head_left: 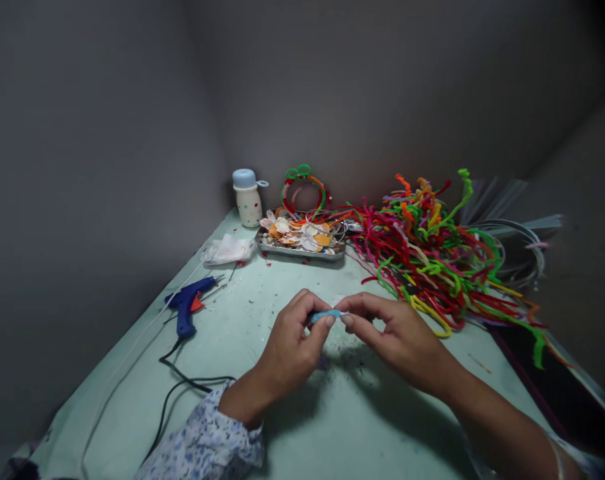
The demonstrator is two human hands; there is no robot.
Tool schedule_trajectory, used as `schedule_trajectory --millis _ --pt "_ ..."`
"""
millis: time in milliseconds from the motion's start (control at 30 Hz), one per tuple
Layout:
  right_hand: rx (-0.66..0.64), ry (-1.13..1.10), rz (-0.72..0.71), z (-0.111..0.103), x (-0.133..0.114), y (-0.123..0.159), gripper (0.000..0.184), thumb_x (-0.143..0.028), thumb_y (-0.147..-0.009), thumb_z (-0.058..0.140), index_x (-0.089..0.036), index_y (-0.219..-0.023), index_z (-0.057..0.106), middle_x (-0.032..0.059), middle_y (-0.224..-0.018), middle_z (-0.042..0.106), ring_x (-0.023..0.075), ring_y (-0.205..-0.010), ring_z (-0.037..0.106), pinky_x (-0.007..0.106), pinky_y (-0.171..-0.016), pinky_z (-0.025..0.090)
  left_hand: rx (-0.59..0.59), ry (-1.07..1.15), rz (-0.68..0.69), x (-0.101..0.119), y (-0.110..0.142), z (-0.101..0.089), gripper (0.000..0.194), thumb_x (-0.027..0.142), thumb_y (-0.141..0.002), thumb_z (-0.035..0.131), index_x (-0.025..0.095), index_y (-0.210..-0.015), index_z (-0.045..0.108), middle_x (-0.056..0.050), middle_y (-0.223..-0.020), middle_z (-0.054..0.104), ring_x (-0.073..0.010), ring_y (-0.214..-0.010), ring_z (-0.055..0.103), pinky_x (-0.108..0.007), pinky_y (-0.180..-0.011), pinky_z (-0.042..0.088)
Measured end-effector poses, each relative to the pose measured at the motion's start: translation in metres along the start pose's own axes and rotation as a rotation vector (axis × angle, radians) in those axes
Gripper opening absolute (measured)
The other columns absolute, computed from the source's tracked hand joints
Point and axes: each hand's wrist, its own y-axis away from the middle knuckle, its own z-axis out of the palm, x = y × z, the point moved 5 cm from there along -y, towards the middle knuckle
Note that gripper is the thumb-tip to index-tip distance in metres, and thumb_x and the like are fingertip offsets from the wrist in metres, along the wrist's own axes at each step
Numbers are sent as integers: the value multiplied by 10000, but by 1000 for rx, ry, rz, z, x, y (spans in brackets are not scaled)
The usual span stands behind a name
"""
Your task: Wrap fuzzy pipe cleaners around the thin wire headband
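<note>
Above the middle of the pale green table, a short blue fuzzy pipe cleaner piece (327,315) is pinched between both hands. My left hand (295,337) has its thumb and fingers closed around the blue length. At its right end, the fingertips of my right hand (397,333) are closed on a thin whitish tip. The fingers partly cover the piece, so its full shape is hidden. Beyond the hands, a metal tray (302,252) holds flower-like shapes (310,235) in white and orange.
A blue glue gun (185,310) with a dark cord lies at left, near a white plastic packet (228,249). A bottle (248,203) stands at the back beside ring-shaped hoops (326,197). Many coloured pipe cleaners (432,253) are heaped at right over a dark flat object (537,380).
</note>
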Motion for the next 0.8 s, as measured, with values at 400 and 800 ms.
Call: schedule_trajectory --millis 400,800 --pt "-75 -308 140 5 8 -3 190 -352 -819 581 -195 -895 656 6 -760 630 150 -693 560 255 -604 431 -12 44 -67 -2 2 2 159 321 -876 505 179 -823 553 17 -711 490 -115 -624 432 -226 -548 331" --pt "-63 -334 135 8 8 -3 187 -347 -816 586 -191 -892 654 7 -764 623 148 -699 556 257 -619 437 57 116 -82 -4 1 1 165 333 -853 545 168 -859 548 15 -771 527 -104 -643 438 -218 -583 353"
